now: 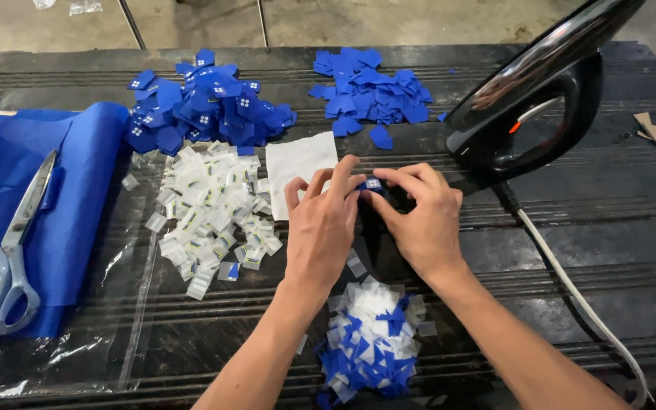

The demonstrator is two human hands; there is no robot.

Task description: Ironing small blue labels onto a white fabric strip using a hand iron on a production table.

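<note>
a tiny blue patch point(373, 184) with a small white mark sits in the middle of the black table point(616, 228), pinched between the fingertips of both hands. the left hand point(322, 228) is curled, with its fingers bent down and its tips pressing on the left side of the patch. the right hand point(419, 216) is curled too, and its finger and thumb close on the patch from the right. the two hands touch each other at the fingertips.

just behind the left hand lies a white sheet point(300, 161), partly under the fingers. just beside the right hand stands a black iron point(540, 99), tipped up on its end, and its grey cord point(571, 285) runs down the table past the right arm.

near the arms, close to the person, is a small heap of white and blue bits point(371, 342). to the left of the hands is a pile of clear little labels point(210, 209) lying on clear plastic. further back are two piles of blue pieces, one with white marks point(206, 106) and one plain blue point(370, 87). far to the left, big scissors point(11, 250) rest on a blue cloth point(77, 197)
</note>
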